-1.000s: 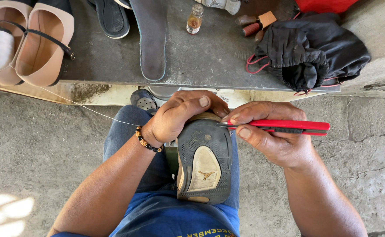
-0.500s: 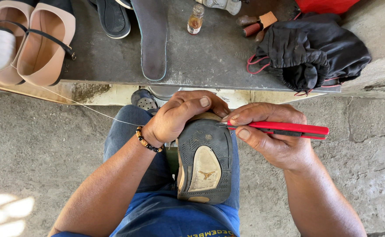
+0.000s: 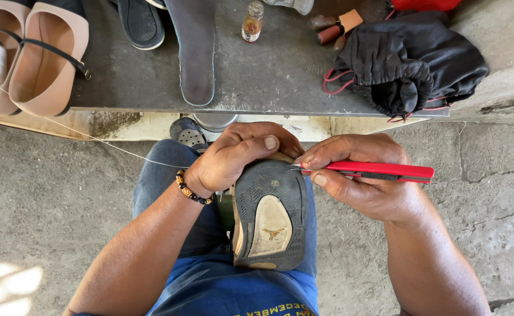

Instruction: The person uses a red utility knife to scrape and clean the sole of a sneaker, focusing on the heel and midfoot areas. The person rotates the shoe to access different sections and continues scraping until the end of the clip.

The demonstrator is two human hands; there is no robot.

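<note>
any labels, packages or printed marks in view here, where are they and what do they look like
Small glass bottle: top centre on the grey slab, amber liquid, pale label band.
Sole emblem: gold figure on the tan patch of the black shoe sole on the lap.
Shirt print: yellow lettering, blue fabric, bottom edge.

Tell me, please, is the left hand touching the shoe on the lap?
Touching: the head view shows the left hand wrapped over the toe of the shoe.

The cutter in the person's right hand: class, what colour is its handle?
The cutter has a red handle with a dark strip along it, held in the right hand. Head view shows it best.
</note>
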